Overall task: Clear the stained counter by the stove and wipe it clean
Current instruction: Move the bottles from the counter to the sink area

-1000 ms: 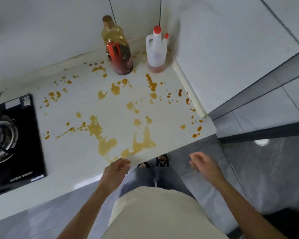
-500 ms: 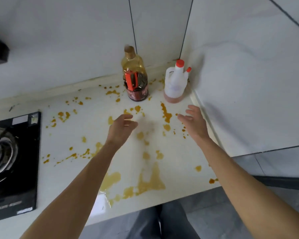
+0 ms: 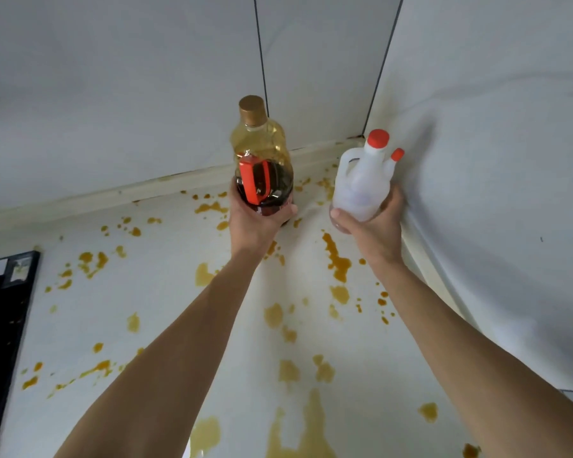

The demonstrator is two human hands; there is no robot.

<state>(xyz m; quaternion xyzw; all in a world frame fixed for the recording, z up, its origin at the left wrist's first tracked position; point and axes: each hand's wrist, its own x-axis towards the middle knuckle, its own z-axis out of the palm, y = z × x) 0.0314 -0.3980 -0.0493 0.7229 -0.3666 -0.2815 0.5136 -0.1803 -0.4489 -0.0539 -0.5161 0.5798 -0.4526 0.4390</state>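
Two hands reach to the back of the counter, and we see each one wrapped around a bottle. Our left hand [image 3: 257, 223], just left of the frame's centre, grips the base of a tall clear plastic oil bottle [image 3: 262, 160] with a gold cap, yellow oil in its shoulders, a dark red label and an orange-red handle strap; the thumb curls round its right side. Our right hand [image 3: 372, 226], right of centre, holds the lower body of a white translucent plastic jug [image 3: 359, 183] with a moulded handle and two red caps, thumb on the left, fingers round the right. Both bottles are upright. We cannot tell whether their bases are touching the counter, since the hands cover them. They stand near each other but apart, the jug close to the corner where the two walls meet.

Below and around our forearms spreads the white counter [image 3: 139, 292], which fills the lower half of the frame. It is spattered with orange-brown stains [image 3: 336, 259]: small drops along the back edge, a long streak between our wrists, larger pale puddles at the bottom centre. At the left edge of the frame we see part of a black glass stove top [image 3: 0, 309]. Grey-white tiled walls [image 3: 129, 94] with dark grout lines fill the upper frame.
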